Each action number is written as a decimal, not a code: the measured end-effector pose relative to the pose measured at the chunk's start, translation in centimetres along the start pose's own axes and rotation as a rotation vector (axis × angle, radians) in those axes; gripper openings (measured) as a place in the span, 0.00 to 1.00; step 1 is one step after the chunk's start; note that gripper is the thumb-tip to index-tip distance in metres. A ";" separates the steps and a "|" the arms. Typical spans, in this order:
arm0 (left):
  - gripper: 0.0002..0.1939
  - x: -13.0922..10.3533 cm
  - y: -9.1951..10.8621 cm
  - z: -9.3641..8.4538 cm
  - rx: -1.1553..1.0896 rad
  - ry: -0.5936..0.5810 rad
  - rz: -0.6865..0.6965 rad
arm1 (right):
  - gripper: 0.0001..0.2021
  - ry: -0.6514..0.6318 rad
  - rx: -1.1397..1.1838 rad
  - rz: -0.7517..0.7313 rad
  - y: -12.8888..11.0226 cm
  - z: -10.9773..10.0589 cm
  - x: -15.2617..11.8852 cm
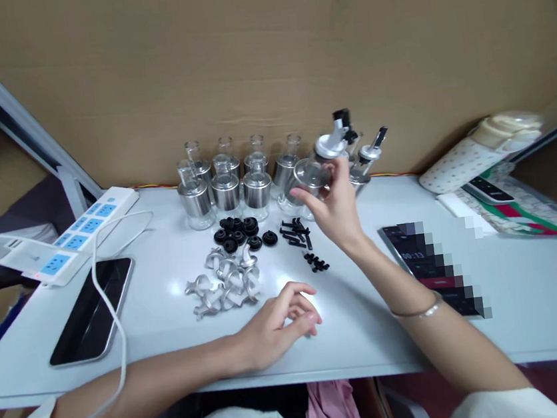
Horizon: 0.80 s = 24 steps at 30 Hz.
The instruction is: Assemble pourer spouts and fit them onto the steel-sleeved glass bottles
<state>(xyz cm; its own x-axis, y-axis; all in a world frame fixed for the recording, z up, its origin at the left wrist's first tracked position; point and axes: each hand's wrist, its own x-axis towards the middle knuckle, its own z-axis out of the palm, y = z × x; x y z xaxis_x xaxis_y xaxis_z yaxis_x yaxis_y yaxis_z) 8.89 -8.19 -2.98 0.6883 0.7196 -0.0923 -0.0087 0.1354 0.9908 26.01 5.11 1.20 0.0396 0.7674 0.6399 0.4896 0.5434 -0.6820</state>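
My right hand point(336, 206) grips a glass bottle point(311, 175) topped with a silver-and-black lever spout point(332, 141), in front of the back row. The bottle looks tilted, and my fingers partly hide it. My left hand point(279, 329) lies near the table's front edge, its fingers loosely bent and holding nothing. Close to it is a pile of silver curved metal parts point(229, 282). Beyond these are black round stoppers point(238, 230), black levers point(296, 232) and small black pieces point(317, 262).
Several glass bottles with metal bands point(226, 191) stand along the back. A finished-looking spouted bottle point(369, 153) is at their right end. A power strip point(85, 234), white cable point(113, 308), tablet point(93, 310), phone point(426, 266) and cream flask point(480, 149) lie around the sides.
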 end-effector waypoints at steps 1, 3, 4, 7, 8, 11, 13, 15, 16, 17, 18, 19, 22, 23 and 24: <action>0.17 0.0 0.0 0.0 -0.001 0.000 0.001 | 0.27 -0.016 -0.033 -0.006 0.5 0.5 0.3; 0.17 0.1 0.0 0.0 -0.003 0.000 0.007 | 0.27 -0.033 -0.079 -0.012 1.4 1.5 0.7; 0.17 0.1 0.0 0.0 -0.005 -0.001 0.009 | 0.27 -0.039 -0.095 -0.010 1.8 2.0 0.7; 0.17 0.0 0.0 0.0 0.006 -0.009 0.013 | 0.28 -0.063 -0.133 0.010 2.6 2.9 0.7; 0.16 0.0 0.0 0.0 0.013 -0.011 0.015 | 0.29 -0.071 -0.143 0.018 2.8 3.1 0.7; 0.15 0.0 0.0 -0.1 0.031 -0.019 0.026 | 0.30 -0.078 -0.167 0.039 3.5 3.6 0.4; 0.15 0.0 0.0 -0.1 0.045 -0.024 0.027 | 0.30 -0.069 -0.180 0.037 3.9 3.8 0.3; 0.14 0.0 0.0 -0.1 0.061 -0.027 0.023 | 0.30 -0.056 -0.191 0.026 4.0 3.9 0.0; 0.13 0.0 0.0 -0.1 0.066 -0.026 0.024 | 0.30 -0.046 -0.198 0.018 3.9 4.0 -0.3; 0.13 0.0 0.1 -0.1 0.069 -0.025 0.028 | 0.30 -0.029 -0.207 0.007 3.5 3.9 -0.6; 0.13 0.0 0.1 0.0 0.071 -0.025 0.033 | 0.30 -0.003 -0.214 -0.005 3.0 3.8 -1.0; 0.12 0.0 0.1 0.0 0.075 -0.027 0.037 | 0.30 0.030 -0.217 -0.023 2.3 3.6 -1.4; 0.10 0.0 0.2 0.0 0.128 -0.034 0.035 | 0.23 0.112 -0.176 -0.138 -0.4 2.7 -3.0; 0.09 0.0 0.3 0.0 0.161 -0.036 0.035 | 0.18 0.067 -0.145 -0.200 -1.2 2.4 -3.4; 0.08 0.0 0.3 0.0 0.198 -0.038 0.035 | 0.14 -0.028 -0.110 -0.259 -1.8 2.1 -3.9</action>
<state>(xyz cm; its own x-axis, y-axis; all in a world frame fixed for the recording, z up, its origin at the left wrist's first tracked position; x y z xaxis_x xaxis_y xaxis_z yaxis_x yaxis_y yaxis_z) 8.90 -8.19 -2.66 0.7167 0.6950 -0.0573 0.1072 -0.0287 0.9938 23.14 1.88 -0.80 -0.1227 0.6175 0.7769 0.5717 0.6839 -0.4533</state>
